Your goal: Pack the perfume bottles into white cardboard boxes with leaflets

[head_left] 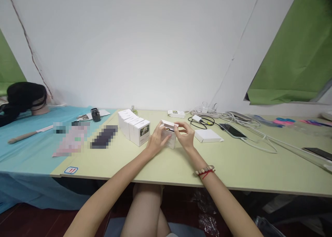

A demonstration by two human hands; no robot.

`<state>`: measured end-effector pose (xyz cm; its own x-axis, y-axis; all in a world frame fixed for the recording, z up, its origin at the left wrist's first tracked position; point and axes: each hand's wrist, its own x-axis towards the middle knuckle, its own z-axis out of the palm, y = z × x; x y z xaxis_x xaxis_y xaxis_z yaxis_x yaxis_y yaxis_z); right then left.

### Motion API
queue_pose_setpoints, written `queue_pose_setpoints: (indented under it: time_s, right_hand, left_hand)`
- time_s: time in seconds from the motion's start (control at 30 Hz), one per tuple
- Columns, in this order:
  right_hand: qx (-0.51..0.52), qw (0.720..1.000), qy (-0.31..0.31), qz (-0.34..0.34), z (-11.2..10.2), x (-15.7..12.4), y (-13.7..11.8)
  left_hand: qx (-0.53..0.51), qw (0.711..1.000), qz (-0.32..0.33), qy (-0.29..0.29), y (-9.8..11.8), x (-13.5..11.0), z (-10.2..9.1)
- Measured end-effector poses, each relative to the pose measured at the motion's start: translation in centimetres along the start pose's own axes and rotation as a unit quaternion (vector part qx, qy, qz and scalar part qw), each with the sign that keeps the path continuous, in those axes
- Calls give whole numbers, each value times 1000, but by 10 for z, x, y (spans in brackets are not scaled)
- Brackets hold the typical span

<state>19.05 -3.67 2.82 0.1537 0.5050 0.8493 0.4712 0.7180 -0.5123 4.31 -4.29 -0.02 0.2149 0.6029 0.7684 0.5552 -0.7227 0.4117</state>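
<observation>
A small white cardboard box (170, 142) stands upright on the table between my hands, its top flap raised and something dark just showing in the opening. Wrapped round the box's left side is my left hand (156, 139), with its thumb across the printed near face. My right hand (185, 135) pinches the top right edge by the flap; a beaded bracelet with a red string circles that wrist. Left of my hands stands a row of several similar white boxes (132, 126), the nearest bearing a small picture.
To the right lie a flat white box (208, 135), a black cable (204, 121), a phone (232, 130) with a white cord, and scissors (284, 121). A white carton (176, 114) sits by the wall. Leftward are a dark jar (95, 115) and a knife (31, 135) on blue cloth.
</observation>
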Motion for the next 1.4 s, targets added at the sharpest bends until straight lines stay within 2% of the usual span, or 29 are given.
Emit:
queue_pose_setpoints:
  time_s: [0.3,0.63,0.83,0.97,1.13,1.3,1.4]
  right_hand:
    - [11,997,-59,-44,3,-3,1]
    - [27,995,-101,1,7,-2,5]
    - [65,990,-124,25,7,0,7]
    - [87,986,-137,45,7,0,10]
    - [84,977,-189,51,9,-1,19]
    - [106,973,-195,65,11,-1,24]
    - [92,974,-200,47,8,-1,20]
  left_hand:
    - [86,996,-15,-12,-4,2,3]
    - [117,992,-40,-2,-4,1,3]
    - [151,988,-23,15,-6,-2,6]
    - [142,990,-25,13,-8,-3,5]
    - [120,992,-17,16,-9,-1,1]
    - [108,994,-5,19,-8,1,0]
    - [81,996,-3,22,-8,0,0]
